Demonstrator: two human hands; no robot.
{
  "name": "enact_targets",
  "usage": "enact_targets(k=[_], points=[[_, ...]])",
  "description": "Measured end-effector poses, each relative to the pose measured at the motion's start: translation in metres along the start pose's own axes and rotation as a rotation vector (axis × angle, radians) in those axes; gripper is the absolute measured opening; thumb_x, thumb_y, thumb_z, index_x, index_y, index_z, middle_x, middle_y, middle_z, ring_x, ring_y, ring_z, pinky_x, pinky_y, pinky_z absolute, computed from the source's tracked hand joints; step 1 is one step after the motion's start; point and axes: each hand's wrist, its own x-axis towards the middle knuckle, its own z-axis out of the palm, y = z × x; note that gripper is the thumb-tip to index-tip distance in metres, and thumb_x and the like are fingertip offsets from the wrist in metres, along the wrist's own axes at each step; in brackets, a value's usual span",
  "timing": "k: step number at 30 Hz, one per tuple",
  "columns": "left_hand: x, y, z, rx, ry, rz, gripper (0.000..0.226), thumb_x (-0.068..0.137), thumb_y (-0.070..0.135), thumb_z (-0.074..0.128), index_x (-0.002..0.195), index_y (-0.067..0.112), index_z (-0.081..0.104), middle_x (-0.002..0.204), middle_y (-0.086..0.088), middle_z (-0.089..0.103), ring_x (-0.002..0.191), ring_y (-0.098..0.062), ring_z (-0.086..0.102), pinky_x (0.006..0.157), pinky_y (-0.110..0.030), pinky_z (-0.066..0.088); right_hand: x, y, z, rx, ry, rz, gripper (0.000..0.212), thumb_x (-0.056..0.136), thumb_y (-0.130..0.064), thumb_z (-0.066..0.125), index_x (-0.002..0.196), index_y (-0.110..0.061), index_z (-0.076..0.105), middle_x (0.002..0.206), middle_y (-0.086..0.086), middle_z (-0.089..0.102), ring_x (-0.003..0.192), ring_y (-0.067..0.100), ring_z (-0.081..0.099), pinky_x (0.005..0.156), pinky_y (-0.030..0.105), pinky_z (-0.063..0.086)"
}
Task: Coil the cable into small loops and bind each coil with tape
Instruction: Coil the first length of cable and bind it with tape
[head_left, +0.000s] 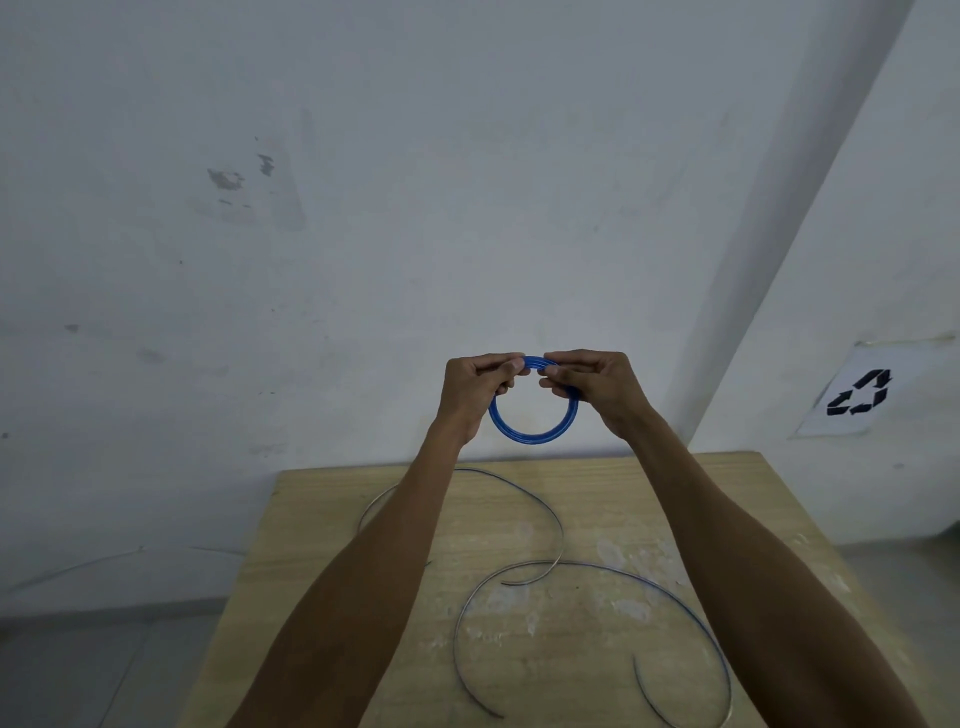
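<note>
While the left hand (475, 382) and right hand (592, 383) pinch the blue coil (532, 436) at its top, a slackened grip could let the loops spring apart.

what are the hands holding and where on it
A blue cable coil, gripped at its top: left hand pinches the upper left of the ring, right hand the upper right.

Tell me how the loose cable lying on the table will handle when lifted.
Probably springy, not limp: the cable holds open arcs on the table. It looks thin, so likely light. Its free ends may swing about.
</note>
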Motion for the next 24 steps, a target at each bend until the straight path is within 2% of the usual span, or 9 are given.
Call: enact_targets(k=[4, 7, 9, 14, 17, 21, 24], points=[[0.002, -0.007, 0.011, -0.005, -0.036, -0.01, 0.021, 0.094, 0.011, 0.073, 0.112, 0.002, 0.077, 0.093, -0.012, 0.079, 0.085, -0.024, 0.065, 0.072, -0.027, 0.05, -0.005, 0.0, -0.011, -0.022, 0.035, 0.017, 0.023, 0.089, -0.002, 0.074, 0.112, -0.002, 0.074, 0.098, 0.014, 0.079, 0.089, 0.029, 0.077, 0.079, 0.03, 0.062], [0.004, -0.013, 0.022, -0.008, -0.043, -0.018, 0.022, 0.092, 0.015, 0.075, 0.111, 0.003, 0.078, 0.098, -0.017, 0.078, 0.072, -0.013, 0.06, 0.071, -0.027, 0.049, -0.012, 0.002, -0.021, -0.049, 0.061, 0.021, 0.023, 0.089, -0.003, 0.074, 0.112, -0.003, 0.075, 0.098, 0.014, 0.079, 0.089, 0.028, 0.078, 0.079, 0.029, 0.062], [0.005, -0.017, 0.031, -0.014, -0.06, -0.024, 0.021, 0.091, 0.015, 0.077, 0.109, 0.004, 0.078, 0.099, -0.019, 0.078, 0.069, -0.011, 0.058, 0.072, -0.028, 0.049, -0.017, 0.004, -0.029, -0.074, 0.084, 0.024, 0.024, 0.089, -0.005, 0.074, 0.113, -0.002, 0.074, 0.098, 0.013, 0.079, 0.089, 0.028, 0.078, 0.079, 0.03, 0.063], [0.004, -0.033, 0.061, -0.001, -0.086, -0.052, 0.025, 0.09, 0.015, 0.078, 0.114, 0.009, 0.078, 0.087, -0.005, 0.079, 0.068, -0.009, 0.058, 0.073, -0.025, 0.052, -0.036, 0.013, -0.051, -0.095, 0.166, 0.055, 0.022, 0.09, -0.006, 0.074, 0.111, -0.003, 0.075, 0.096, 0.013, 0.079, 0.088, 0.029, 0.078, 0.081, 0.032, 0.063], [0.003, -0.048, 0.081, -0.008, -0.121, -0.077, 0.019, 0.091, 0.016, 0.077, 0.107, 0.007, 0.08, 0.09, -0.009, 0.079, 0.066, -0.008, 0.056, 0.07, -0.026, 0.049, -0.049, 0.02, -0.068, -0.088, 0.212, 0.075, 0.022, 0.089, -0.005, 0.074, 0.111, -0.002, 0.075, 0.097, 0.015, 0.079, 0.088, 0.03, 0.077, 0.08, 0.032, 0.063], [0.002, -0.068, 0.117, -0.02, -0.127, -0.124, 0.022, 0.091, 0.02, 0.077, 0.107, 0.005, 0.08, 0.095, -0.019, 0.077, 0.069, -0.013, 0.052, 0.069, -0.025, 0.049, -0.068, 0.036, -0.098, -0.041, 0.268, 0.097, 0.027, 0.092, -0.008, 0.072, 0.119, -0.003, 0.072, 0.101, 0.015, 0.079, 0.091, 0.03, 0.077, 0.082, 0.033, 0.063], [0.004, -0.08, 0.144, -0.072, -0.084, -0.186, 0.023, 0.092, 0.018, 0.077, 0.109, 0.002, 0.079, 0.095, -0.016, 0.079, 0.067, -0.013, 0.051, 0.067, -0.024, 0.05, -0.08, 0.049, -0.126, 0.035, 0.314, 0.14, 0.032, 0.093, -0.011, 0.07, 0.125, -0.006, 0.068, 0.106, 0.015, 0.078, 0.094, 0.031, 0.077, 0.086, 0.037, 0.062]])
